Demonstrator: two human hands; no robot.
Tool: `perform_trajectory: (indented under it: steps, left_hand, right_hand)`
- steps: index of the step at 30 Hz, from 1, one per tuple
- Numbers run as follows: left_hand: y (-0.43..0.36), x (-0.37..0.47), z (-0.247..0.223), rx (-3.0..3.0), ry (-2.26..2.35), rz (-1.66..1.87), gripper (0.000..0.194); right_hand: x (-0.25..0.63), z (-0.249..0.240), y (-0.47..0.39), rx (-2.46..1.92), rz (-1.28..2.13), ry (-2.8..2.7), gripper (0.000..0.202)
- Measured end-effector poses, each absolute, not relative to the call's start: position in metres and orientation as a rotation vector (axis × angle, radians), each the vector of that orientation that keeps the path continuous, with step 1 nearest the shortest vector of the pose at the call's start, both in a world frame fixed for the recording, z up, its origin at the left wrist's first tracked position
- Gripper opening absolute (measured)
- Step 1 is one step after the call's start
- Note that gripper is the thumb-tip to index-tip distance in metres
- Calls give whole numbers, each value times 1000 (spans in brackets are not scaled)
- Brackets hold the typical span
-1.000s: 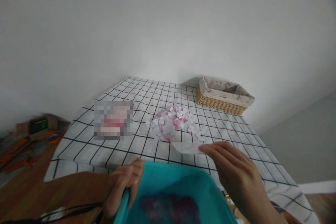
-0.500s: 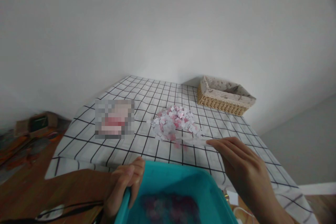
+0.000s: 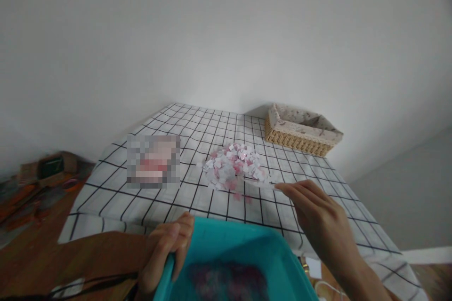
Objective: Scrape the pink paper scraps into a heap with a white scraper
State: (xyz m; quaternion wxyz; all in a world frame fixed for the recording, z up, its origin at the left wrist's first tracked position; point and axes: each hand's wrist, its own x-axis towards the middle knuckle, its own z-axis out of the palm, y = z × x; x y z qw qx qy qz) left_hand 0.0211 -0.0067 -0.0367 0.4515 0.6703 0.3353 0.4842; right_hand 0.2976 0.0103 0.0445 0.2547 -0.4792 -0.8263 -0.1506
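Curled over the left rim of a teal bin [image 3: 240, 235] at the table's front edge is my left hand [image 3: 169, 247]. Dark reddish contents, blurred, lie at the bottom of the bin. My right hand [image 3: 319, 216] is above the table, right of the bin, its fingertips pinched on a thin clear sheet [image 3: 259, 184]. The sheet reaches left toward a heap of small white and pink paper pieces [image 3: 236, 162] on the checked cloth. Through or beside the sheet, a few pink pieces show at the heap's front.
A wicker basket [image 3: 300, 143] with a patterned liner stands at the back right of the table [image 3: 197, 127], near the wall. A pixelated item [image 3: 153, 160] lies at the left. Cardboard boxes [image 3: 51, 169] and cables [image 3: 95, 282] are on the lower left.
My right hand has moved slightly left and up, with the clear sheet still in its fingertips. My left hand stays on the bin's rim.
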Motion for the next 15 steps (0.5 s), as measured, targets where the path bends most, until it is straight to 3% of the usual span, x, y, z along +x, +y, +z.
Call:
perform_trajectory:
  steps: [7,15]
  left_hand:
    - [-6,25,-30,1670,797,1267,64]
    - [-8,24,-33,1657,805,1285,63]
  right_hand:
    - [309,44,10,-1340,-473,-2238,34]
    - [298,43,7,-1316,-295,-2177,30]
